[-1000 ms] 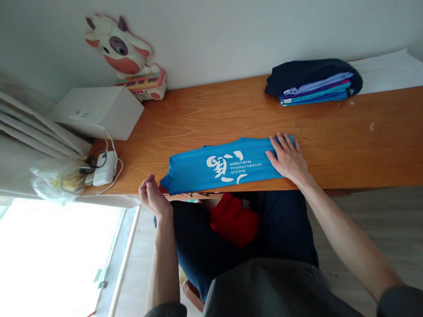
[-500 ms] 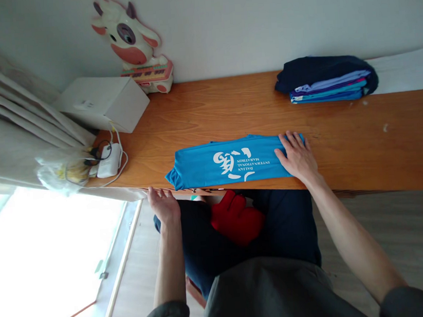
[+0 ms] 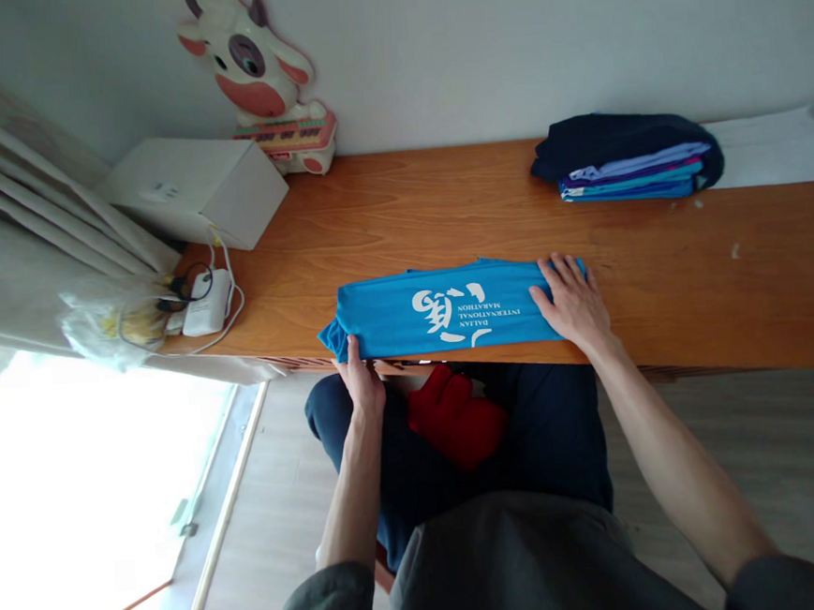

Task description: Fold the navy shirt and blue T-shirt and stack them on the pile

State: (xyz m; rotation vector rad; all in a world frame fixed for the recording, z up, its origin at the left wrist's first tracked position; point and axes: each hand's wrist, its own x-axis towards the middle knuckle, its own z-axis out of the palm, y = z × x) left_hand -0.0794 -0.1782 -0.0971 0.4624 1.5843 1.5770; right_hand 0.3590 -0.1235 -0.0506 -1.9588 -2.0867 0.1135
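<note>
A bright blue T-shirt point(image 3: 394, 315) with white "Dalian International Marathon" lettering lies folded into a long strip along the table's front edge. My right hand point(image 3: 576, 301) rests flat on its right end, fingers stretched out. At the strip's near left corner, my left hand point(image 3: 361, 382) has its thumb on top of the cloth, pinching the edge; the other fingers are mostly hidden under it. The left end of the shirt bunches into a small loose fold.
A stack of folded clothes point(image 3: 627, 151) stands at the back right beside a white sheet point(image 3: 768, 150). Further left are a cow-shaped toy piano point(image 3: 295, 140), a white box point(image 3: 193, 190), a power strip with cords point(image 3: 208, 304) and a plastic bag point(image 3: 98, 320). Something red point(image 3: 458, 418) sits in my lap.
My left hand has moved right, from beside the table edge onto the shirt's near left corner, and has closed on it. My right hand stays in place on the shirt.
</note>
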